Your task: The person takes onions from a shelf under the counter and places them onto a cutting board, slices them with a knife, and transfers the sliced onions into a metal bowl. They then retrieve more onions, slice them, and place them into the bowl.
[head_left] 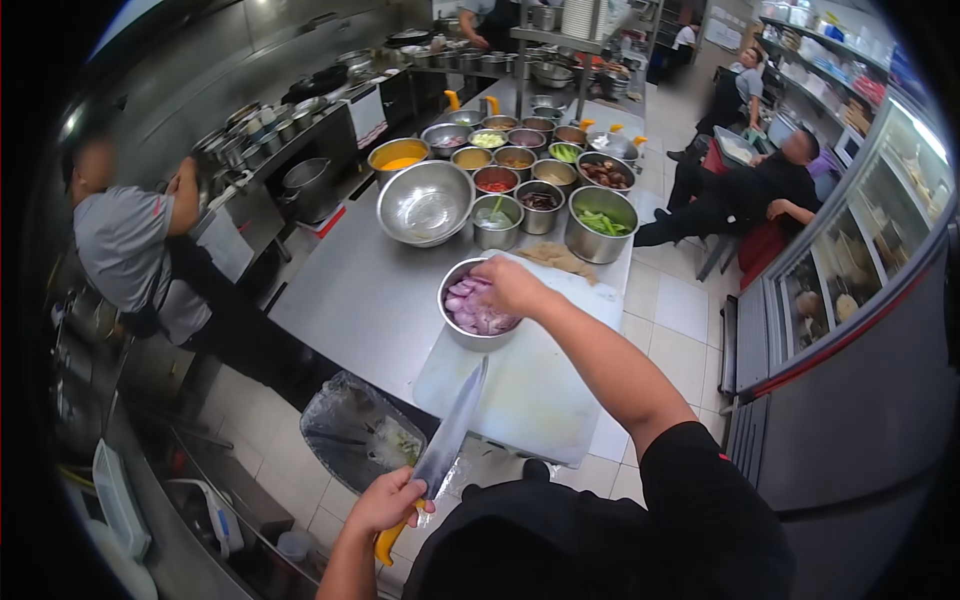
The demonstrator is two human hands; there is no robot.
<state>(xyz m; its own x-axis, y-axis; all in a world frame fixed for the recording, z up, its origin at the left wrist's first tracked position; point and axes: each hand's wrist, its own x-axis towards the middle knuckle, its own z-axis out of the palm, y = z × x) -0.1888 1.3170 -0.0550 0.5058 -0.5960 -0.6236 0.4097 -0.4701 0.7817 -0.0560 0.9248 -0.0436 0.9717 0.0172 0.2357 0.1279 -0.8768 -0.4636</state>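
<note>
My left hand (385, 502) is closed on the yellow handle of a large kitchen knife (452, 428). Its broad blade points up and away, with the tip over the near edge of a white cutting board (545, 395). My right hand (515, 287) reaches over the far right rim of a steel bowl (474, 343). Cut pieces of purple onion (470, 305) fill that bowl, which stands partly on the board. The right fingers are curled down at the onions, and their tips are hidden, so what they hold does not show.
Steel pots of cut food crowd the table's far half, beside a wide steel bowl (427, 203) and green vegetables (603, 222). A brown cloth (556, 260) lies behind the board. A lined bin (350, 425) stands below left. One person (125, 240) is left; others are right and behind.
</note>
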